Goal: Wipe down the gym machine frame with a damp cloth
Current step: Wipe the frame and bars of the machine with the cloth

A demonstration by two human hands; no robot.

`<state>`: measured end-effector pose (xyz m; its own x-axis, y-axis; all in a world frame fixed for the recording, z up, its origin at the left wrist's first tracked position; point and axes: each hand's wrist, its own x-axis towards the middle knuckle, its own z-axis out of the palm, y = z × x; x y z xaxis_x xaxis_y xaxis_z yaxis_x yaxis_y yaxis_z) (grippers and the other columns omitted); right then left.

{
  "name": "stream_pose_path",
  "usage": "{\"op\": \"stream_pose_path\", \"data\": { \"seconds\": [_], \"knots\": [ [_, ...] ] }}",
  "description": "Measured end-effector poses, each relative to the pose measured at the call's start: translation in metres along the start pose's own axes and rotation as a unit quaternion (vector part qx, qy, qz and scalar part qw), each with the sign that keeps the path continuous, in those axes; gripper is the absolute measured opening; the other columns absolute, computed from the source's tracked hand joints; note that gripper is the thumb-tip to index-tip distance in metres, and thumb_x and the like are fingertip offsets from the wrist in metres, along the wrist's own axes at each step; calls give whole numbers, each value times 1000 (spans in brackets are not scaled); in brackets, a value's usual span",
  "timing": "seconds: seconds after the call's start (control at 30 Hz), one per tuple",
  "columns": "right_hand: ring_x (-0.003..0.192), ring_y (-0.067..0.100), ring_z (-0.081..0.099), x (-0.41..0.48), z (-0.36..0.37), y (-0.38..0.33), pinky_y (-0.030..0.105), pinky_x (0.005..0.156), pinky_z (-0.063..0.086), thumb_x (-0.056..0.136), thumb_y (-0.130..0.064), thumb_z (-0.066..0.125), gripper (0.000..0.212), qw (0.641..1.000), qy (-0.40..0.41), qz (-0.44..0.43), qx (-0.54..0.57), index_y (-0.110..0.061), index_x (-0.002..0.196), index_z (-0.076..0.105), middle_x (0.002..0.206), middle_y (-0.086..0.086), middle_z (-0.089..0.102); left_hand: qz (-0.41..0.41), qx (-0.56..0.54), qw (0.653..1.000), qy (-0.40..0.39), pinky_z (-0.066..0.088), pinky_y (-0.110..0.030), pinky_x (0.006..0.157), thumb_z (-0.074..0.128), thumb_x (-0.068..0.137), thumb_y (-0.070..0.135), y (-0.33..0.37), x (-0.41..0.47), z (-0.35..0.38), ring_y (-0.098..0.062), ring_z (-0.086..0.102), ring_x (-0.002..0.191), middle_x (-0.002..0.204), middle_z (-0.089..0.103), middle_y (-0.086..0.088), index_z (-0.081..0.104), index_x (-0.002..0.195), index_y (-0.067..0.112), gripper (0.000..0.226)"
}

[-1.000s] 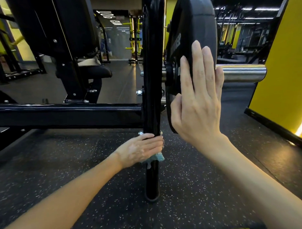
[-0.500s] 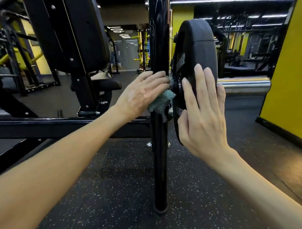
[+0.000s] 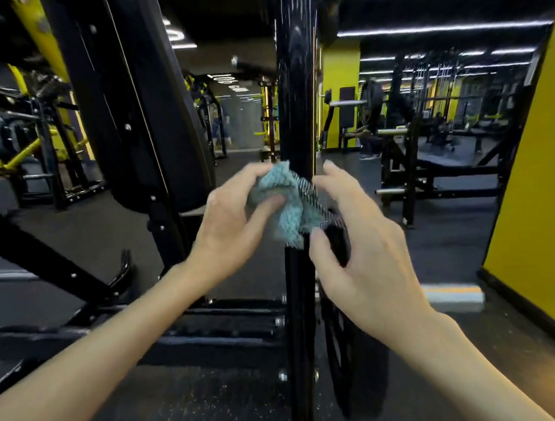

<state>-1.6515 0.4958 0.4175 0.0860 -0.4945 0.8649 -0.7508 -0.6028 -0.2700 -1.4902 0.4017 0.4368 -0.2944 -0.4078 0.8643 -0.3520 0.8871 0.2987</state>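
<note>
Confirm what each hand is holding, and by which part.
Left hand grips the bunched cloth by its left side, thumb pressed into it. Right hand curls at the cloth's striped right edge; whether it grips cannot be told.

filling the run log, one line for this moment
step: wipe upright post | left hand: grips blue cloth by post | right hand: at cloth edge, grip unclear

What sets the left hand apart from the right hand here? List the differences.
1. The left hand grips the bunched teal cloth, thumb pressed into it; the right hand only reaches its striped edge, and a grip there is unclear.
2. The left hand sits left of the black upright post; the right hand sits right of it.
Shared: both are raised level, fingers curled toward the cloth.
</note>
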Motion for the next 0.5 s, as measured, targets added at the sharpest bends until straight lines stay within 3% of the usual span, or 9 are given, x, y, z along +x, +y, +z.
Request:
{"op": "stream_pose_path", "data": {
  "seconds": [0.07, 0.13, 0.23, 0.37, 0.5],
  "knots": [
    [123, -8, 48, 48, -26, -11, 10, 100, 36, 94, -16, 59, 49, 993, -73, 64, 64, -21, 140, 44, 133, -13, 55, -72, -54, 995, -30, 53, -21, 86, 66, 93, 15, 21, 35, -17, 1, 65, 99, 102, 69, 17, 60, 112, 27, 23],
    [100, -19, 53, 95, -52, -17, 1, 84, 39, 93, -17, 65, 48, 981, -131, 103, 98, -27, 136, 46, 112, -25, 59, -160, -130, 978, -34, 51, -15, 81, 69, 89, 5, 43, 76, -33, 0, 67, 94, 98, 72, 12, 64, 106, 24, 26],
    [95, -18, 56, 160, -89, -28, 2, 79, 41, 89, -17, 70, 47, 975, -153, 127, 102, -28, 130, 51, 107, -27, 61, -249, -197, 947, -41, 51, -13, 75, 72, 84, -4, 73, 135, -57, -3, 70, 87, 93, 75, 4, 66, 102, 14, 26],
    [98, -25, 52, 228, -131, -48, 4, 85, 39, 84, -12, 73, 41, 961, -153, 185, 134, -35, 115, 58, 96, -41, 60, -289, -215, 930, -74, 52, -16, 73, 75, 81, -3, 112, 204, -94, -5, 70, 83, 88, 75, 5, 66, 91, 14, 22],
    [99, -15, 60, 280, -166, -73, 7, 82, 43, 87, -10, 71, 32, 921, -198, 266, 203, -36, 104, 63, 97, -28, 70, -325, -213, 918, -81, 52, -18, 72, 77, 82, 4, 148, 257, -130, -7, 68, 80, 86, 74, 3, 68, 90, 17, 18]
  ]
}}
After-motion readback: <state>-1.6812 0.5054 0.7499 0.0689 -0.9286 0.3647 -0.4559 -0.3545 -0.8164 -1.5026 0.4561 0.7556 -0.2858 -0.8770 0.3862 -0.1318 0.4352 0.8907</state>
